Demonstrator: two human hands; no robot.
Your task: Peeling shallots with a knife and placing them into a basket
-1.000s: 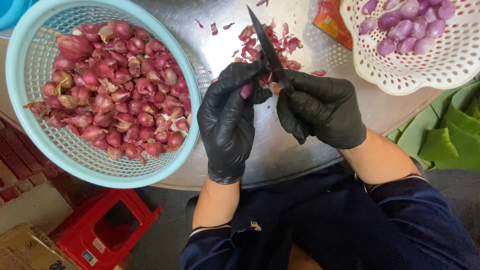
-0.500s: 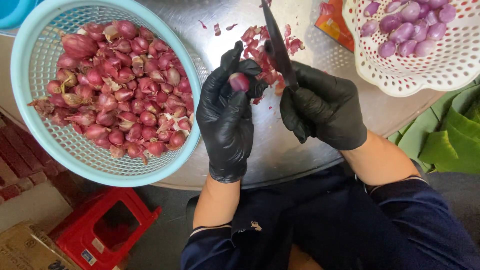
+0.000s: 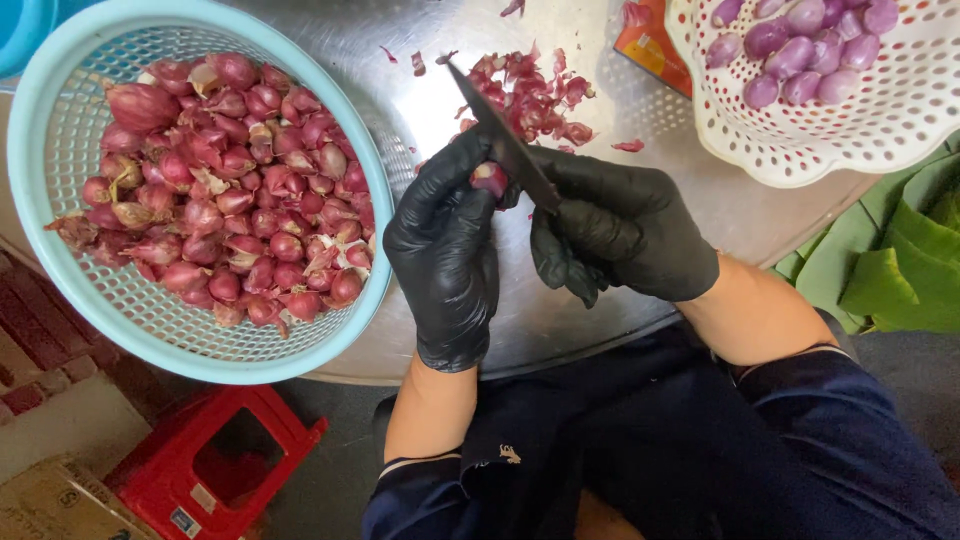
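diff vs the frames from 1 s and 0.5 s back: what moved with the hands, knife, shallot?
The knife swung from steep to slanting up-left, its blade now lying across the shallot. The left hand kept its pinch on the shallot; the right hand kept hold of the knife. Blue basket, white basket and peel pile unchanged.

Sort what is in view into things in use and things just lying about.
In use: left hand holding small red shallot; right hand holding black knife; round blue plastic basket; white perforated plastic basket; red peel pile.

Lying about: red plastic stool; green leaves.
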